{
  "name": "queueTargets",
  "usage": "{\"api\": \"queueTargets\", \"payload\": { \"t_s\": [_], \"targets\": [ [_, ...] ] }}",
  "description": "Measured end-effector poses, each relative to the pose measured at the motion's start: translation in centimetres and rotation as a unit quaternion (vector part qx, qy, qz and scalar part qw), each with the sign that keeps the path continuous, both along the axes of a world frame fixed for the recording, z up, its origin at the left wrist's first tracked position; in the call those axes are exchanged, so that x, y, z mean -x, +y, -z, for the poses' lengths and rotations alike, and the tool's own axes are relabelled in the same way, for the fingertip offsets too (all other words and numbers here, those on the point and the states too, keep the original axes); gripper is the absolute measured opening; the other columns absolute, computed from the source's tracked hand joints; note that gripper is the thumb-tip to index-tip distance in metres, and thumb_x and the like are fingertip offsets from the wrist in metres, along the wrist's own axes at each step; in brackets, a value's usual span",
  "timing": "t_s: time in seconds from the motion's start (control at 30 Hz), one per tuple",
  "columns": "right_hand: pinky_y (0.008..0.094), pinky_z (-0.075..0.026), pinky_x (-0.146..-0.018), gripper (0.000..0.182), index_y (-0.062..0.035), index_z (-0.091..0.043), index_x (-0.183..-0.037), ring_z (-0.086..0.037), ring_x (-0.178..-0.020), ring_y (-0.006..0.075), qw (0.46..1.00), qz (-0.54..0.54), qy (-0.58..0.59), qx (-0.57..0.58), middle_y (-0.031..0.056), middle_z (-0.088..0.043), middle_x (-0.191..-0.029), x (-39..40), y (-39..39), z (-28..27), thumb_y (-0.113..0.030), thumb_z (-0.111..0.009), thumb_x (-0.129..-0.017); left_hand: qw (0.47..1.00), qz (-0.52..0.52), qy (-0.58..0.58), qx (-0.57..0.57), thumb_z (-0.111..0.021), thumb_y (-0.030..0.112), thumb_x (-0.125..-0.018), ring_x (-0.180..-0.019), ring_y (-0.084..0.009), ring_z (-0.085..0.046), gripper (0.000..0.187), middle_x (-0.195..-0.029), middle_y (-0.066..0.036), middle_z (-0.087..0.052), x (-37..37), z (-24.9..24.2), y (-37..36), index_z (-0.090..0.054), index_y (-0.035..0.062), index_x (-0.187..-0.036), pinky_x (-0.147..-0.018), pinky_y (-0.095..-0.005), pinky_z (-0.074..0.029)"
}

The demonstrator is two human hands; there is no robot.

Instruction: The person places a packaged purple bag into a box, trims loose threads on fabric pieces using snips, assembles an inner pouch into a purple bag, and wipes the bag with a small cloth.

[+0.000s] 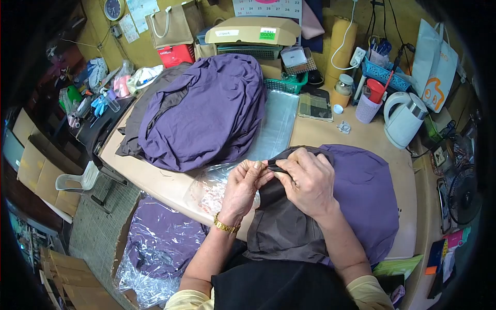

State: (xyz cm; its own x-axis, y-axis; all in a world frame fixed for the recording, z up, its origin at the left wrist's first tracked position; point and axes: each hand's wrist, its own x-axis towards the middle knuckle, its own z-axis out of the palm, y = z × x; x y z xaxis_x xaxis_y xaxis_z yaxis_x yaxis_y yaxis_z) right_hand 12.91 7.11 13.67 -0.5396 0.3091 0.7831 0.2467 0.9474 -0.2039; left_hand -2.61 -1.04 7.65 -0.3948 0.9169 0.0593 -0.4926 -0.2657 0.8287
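Observation:
A dark grey-brown garment [281, 227] lies over the table's near edge, on top of a purple garment [364, 199]. My left hand [243, 188], with a gold bracelet at the wrist, pinches the grey garment's upper edge. My right hand [307, 183] grips the same edge just beside it, the fingertips of both hands touching. A clear plastic bag [209, 188] lies on the table under my left hand.
A big heap of purple and grey garments [201, 111] fills the table's far left. Clear plastic sheets [276, 121] lie beside it. A white kettle [403, 119], cups and baskets stand at the back right. Bagged purple garments [160, 245] lie on the floor at left.

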Motion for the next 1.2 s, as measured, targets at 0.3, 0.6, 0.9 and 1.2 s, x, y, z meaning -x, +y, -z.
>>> {"api": "queueTargets", "payload": {
  "t_s": [0.3,0.6,0.9,1.2],
  "targets": [
    [0.0337,-0.039,-0.062,0.018,-0.0074,-0.07,-0.087,-0.058,-0.069,0.0178,0.997,0.047,-0.009,-0.053,0.0024,-0.059,-0.084,0.2,-0.1,0.8,-0.011,-0.076,-0.07,0.999,-0.008,0.033,-0.005,-0.058,0.018,-0.103,-0.092,-0.0141,-0.067,0.021,-0.101,-0.008,-0.067,-0.7,-0.1,-0.1,-0.062,-0.0017,-0.102,-0.09,-0.0316,-0.057],
    [0.0285,-0.045,-0.062,0.02,0.0004,-0.068,-0.094,-0.051,-0.067,0.0078,0.88,-0.125,-0.071,0.453,0.0008,-0.059,-0.073,-0.4,5.4,3.7,-0.015,-0.077,-0.085,0.997,-0.056,0.053,-0.025,-0.057,0.019,-0.103,-0.093,-0.0214,-0.071,0.021,-0.103,-0.013,-0.069,-0.4,-1.9,-1.0,-0.061,-0.0011,-0.097,-0.085,-0.0318,-0.059],
    [0.0219,-0.038,-0.056,0.016,-0.0008,-0.061,-0.083,-0.046,-0.063,0.0018,0.833,-0.151,0.015,0.532,-0.0054,-0.056,-0.071,0.8,5.4,5.1,-0.01,-0.069,-0.093,0.894,-0.278,0.351,0.014,-0.063,0.025,-0.099,-0.105,-0.0142,-0.059,0.034,-0.116,-0.006,-0.065,0.4,0.2,0.6,-0.063,0.0017,-0.124,-0.089,-0.0296,-0.046],
    [0.0222,-0.036,-0.054,0.018,-0.0034,-0.062,-0.083,-0.046,-0.059,0.0031,0.756,-0.256,-0.208,0.565,-0.0056,-0.055,-0.068,-0.3,6.7,5.8,-0.015,-0.072,-0.092,0.947,-0.042,0.288,0.132,-0.076,0.009,-0.088,-0.064,-0.0014,-0.049,0.013,-0.07,0.003,-0.063,3.6,2.2,-2.0,-0.071,-0.0008,-0.081,-0.059,-0.0202,-0.041]
  ]
}}
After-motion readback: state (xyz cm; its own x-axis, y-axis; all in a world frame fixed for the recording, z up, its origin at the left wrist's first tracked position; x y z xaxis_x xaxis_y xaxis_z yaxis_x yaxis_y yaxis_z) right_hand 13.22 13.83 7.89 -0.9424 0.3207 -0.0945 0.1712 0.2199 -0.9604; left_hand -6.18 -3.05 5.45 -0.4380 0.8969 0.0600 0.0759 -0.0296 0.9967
